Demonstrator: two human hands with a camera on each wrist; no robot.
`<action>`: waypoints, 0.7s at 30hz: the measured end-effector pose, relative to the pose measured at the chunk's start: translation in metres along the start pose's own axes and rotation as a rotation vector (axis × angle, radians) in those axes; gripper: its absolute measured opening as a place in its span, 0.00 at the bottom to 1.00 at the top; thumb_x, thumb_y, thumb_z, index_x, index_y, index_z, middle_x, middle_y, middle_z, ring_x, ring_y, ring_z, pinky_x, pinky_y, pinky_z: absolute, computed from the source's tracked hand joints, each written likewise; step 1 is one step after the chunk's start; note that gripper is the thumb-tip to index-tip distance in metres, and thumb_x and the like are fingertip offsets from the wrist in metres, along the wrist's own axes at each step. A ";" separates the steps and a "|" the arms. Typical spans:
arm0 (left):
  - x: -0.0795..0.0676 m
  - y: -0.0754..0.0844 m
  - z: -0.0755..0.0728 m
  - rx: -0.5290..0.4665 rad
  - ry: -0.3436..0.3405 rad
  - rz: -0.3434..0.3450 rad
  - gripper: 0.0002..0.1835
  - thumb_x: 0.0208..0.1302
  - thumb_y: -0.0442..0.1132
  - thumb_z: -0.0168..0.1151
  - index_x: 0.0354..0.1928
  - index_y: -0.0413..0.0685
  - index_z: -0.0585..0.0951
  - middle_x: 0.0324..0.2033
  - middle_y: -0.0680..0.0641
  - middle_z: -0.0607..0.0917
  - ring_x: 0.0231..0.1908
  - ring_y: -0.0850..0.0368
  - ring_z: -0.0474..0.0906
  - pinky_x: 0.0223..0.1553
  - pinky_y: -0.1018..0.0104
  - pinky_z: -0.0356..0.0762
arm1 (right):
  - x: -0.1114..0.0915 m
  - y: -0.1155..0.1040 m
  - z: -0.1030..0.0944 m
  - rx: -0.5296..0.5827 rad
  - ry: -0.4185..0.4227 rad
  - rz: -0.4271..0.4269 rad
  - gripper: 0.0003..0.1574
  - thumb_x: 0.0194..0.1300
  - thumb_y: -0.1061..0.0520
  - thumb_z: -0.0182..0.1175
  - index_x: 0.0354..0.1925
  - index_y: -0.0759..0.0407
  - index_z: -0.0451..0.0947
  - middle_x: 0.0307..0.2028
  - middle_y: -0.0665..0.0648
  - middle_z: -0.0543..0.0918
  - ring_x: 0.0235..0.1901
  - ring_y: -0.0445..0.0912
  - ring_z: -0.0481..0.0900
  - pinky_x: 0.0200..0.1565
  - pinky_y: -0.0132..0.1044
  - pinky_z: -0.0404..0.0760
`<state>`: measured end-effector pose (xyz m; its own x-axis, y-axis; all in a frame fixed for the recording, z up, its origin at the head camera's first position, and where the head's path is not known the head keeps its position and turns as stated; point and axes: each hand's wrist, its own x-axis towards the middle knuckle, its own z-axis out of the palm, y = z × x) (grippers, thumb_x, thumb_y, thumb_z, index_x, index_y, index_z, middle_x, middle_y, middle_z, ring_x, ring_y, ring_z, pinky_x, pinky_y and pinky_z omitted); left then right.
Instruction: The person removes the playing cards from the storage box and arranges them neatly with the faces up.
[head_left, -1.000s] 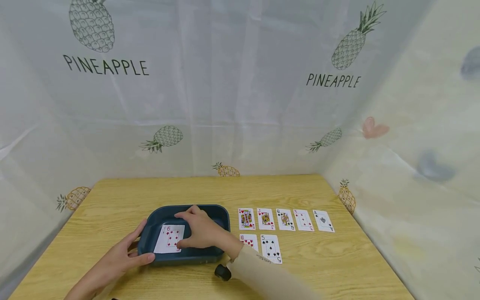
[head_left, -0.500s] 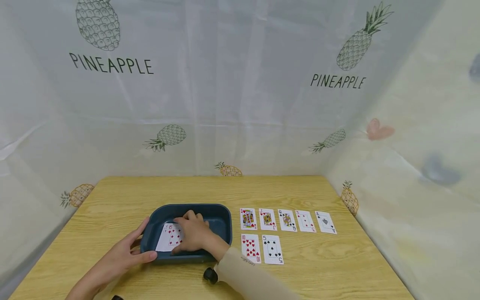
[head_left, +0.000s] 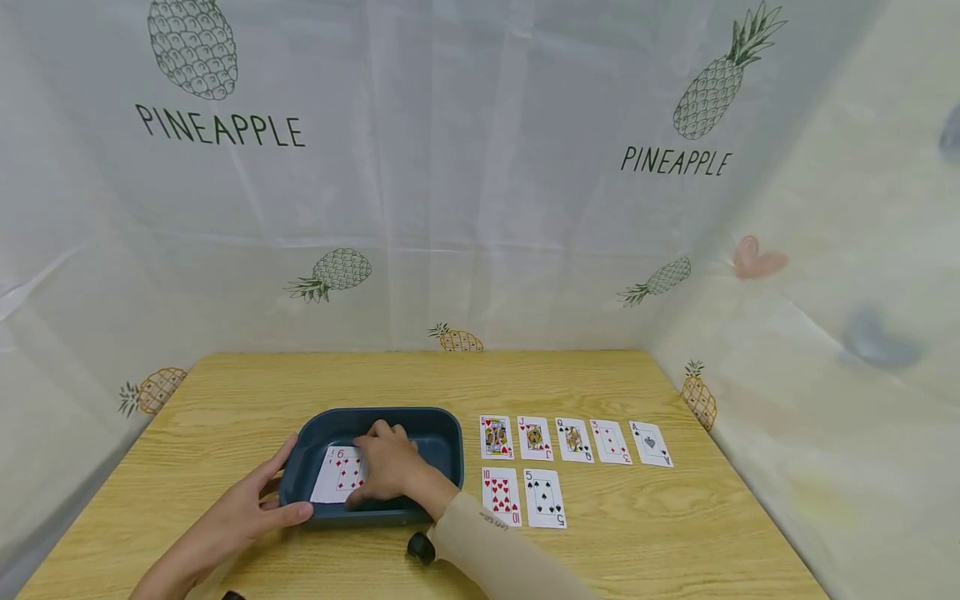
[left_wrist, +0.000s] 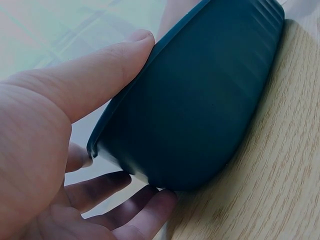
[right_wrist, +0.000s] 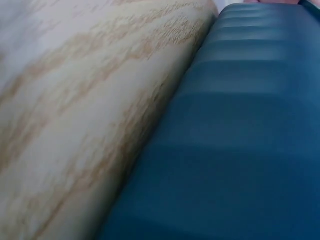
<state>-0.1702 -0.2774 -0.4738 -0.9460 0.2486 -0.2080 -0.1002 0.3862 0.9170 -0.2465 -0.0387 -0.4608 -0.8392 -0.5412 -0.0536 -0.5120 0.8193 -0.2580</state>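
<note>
A dark blue rectangular tray stands on the left half of the table. My left hand grips its left end; in the left wrist view the thumb lies on the rim and the fingers reach below it. Inside the tray lie playing cards, the six of diamonds face up on top. My right hand is bent over that card's right part, thumb near its lower edge and a finger near its upper edge. Whether it pinches the card cannot be seen; the right wrist view shows only the tray's ribbed outer wall and the table.
Right of the tray, face-up cards lie in two rows. The back row has the king of hearts, jack, queen, three and ace. In front are the ten of hearts and five of spades.
My right hand has shifted slightly inside the tray and now covers more of the six of diamonds' right side. The ten of hearts has come into full view. My left hand keeps its grip.
</note>
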 end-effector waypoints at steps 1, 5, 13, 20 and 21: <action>0.000 0.000 0.000 -0.006 -0.001 0.001 0.58 0.72 0.45 0.72 0.87 0.52 0.39 0.78 0.23 0.56 0.69 0.35 0.74 0.53 0.71 0.83 | 0.000 0.000 0.000 0.007 0.001 0.000 0.55 0.50 0.33 0.84 0.72 0.44 0.77 0.59 0.46 0.75 0.51 0.41 0.69 0.47 0.39 0.76; 0.001 0.000 0.000 -0.010 -0.002 0.006 0.58 0.72 0.45 0.72 0.87 0.51 0.39 0.77 0.22 0.58 0.68 0.36 0.75 0.53 0.70 0.83 | -0.001 0.001 -0.002 0.029 0.003 -0.004 0.55 0.49 0.34 0.85 0.72 0.45 0.78 0.57 0.47 0.75 0.49 0.41 0.68 0.46 0.38 0.75; 0.001 0.001 0.001 0.003 0.008 -0.012 0.58 0.71 0.46 0.72 0.87 0.51 0.40 0.77 0.22 0.57 0.67 0.38 0.76 0.54 0.68 0.84 | -0.003 0.006 -0.005 0.074 0.003 -0.031 0.51 0.50 0.37 0.85 0.69 0.49 0.81 0.53 0.49 0.74 0.46 0.40 0.66 0.44 0.33 0.73; 0.000 0.000 0.000 0.032 0.010 -0.014 0.58 0.71 0.47 0.73 0.87 0.52 0.40 0.77 0.22 0.58 0.68 0.37 0.75 0.57 0.63 0.85 | -0.009 0.012 -0.015 0.147 0.003 -0.063 0.51 0.51 0.39 0.85 0.69 0.52 0.79 0.54 0.50 0.74 0.48 0.40 0.69 0.49 0.28 0.75; 0.000 0.000 0.000 0.042 0.013 -0.015 0.59 0.71 0.47 0.73 0.87 0.51 0.40 0.77 0.22 0.58 0.68 0.37 0.75 0.57 0.63 0.85 | -0.011 0.013 -0.017 0.154 0.006 -0.071 0.51 0.51 0.39 0.85 0.70 0.52 0.79 0.54 0.50 0.74 0.48 0.40 0.70 0.49 0.28 0.75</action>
<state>-0.1703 -0.2775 -0.4737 -0.9485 0.2306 -0.2170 -0.1019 0.4267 0.8986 -0.2474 -0.0193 -0.4470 -0.8029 -0.5956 -0.0245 -0.5366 0.7400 -0.4056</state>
